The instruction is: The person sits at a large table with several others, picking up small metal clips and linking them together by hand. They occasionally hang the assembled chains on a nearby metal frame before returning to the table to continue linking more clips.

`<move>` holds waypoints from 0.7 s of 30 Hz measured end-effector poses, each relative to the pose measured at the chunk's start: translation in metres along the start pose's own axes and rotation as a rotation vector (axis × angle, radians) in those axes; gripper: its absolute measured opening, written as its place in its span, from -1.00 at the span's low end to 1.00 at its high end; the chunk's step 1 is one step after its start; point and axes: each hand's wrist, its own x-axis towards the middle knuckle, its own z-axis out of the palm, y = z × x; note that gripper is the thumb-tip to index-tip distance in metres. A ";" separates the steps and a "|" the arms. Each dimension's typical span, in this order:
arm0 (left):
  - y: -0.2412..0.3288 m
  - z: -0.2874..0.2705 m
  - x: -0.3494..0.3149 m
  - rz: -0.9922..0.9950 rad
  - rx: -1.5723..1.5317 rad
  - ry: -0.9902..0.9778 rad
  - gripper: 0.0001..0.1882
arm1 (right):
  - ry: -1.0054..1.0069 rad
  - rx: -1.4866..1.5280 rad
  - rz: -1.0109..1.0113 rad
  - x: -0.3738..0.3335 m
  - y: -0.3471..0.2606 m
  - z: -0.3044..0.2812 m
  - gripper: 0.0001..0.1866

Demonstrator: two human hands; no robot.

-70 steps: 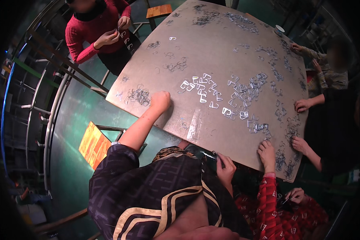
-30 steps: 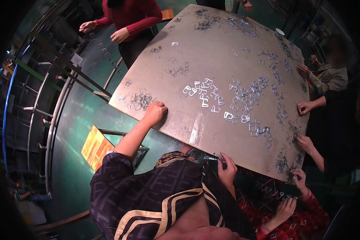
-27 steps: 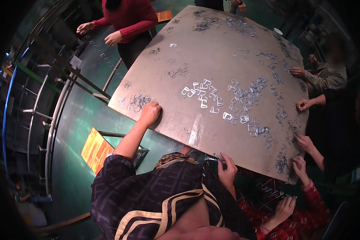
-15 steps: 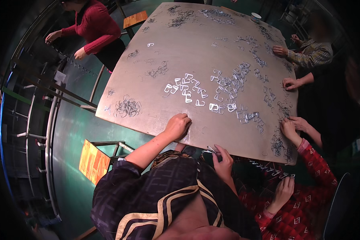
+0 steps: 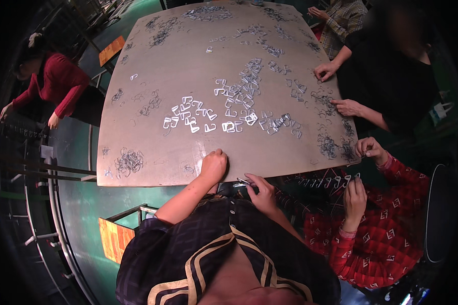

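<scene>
My left hand (image 5: pixel 215 165) rests on the near part of the table (image 5: pixel 137 91), its fingers curled closed; whatever they pinch is hidden. A few thin wire rings (image 5: pixel 187 168) lie just left of it. At the table's front edge, my right hand (image 5: pixel 261 194) pinches a small shiny metal piece (image 5: pixel 243 180) between thumb and finger. Beyond my hands, flat silvery hook-shaped metal pieces (image 5: pixel 194 115) are scattered, with a denser band of them (image 5: pixel 249 76) running away to the right. A tangle of dark wire rings (image 5: pixel 129 161) sits near the left front corner.
Close on my right, a co-worker in a red patterned top holds up a row of linked hooks (image 5: pixel 336 182). Other people's hands (image 5: pixel 326 71) work along the right edge. A person in red (image 5: pixel 63 84) stands at far left. A wooden stool (image 5: pixel 116 239) is beside me.
The whole view has shifted, so the table sits further left. My left hand stays low on the table and my right keeps its metal piece. The neighbour's far hand has come off the table's wire pile.
</scene>
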 end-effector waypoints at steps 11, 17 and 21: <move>0.010 -0.007 0.027 0.044 0.182 -0.258 -0.88 | 0.124 0.007 0.019 -0.007 0.006 -0.011 -0.57; 0.026 -0.053 0.027 -0.035 -0.781 -0.310 -0.83 | 0.216 0.049 0.086 -0.011 0.010 -0.015 -0.55; 0.061 -0.065 0.018 0.289 -0.906 -0.215 -0.85 | 0.263 0.036 0.093 -0.012 0.001 -0.021 -0.52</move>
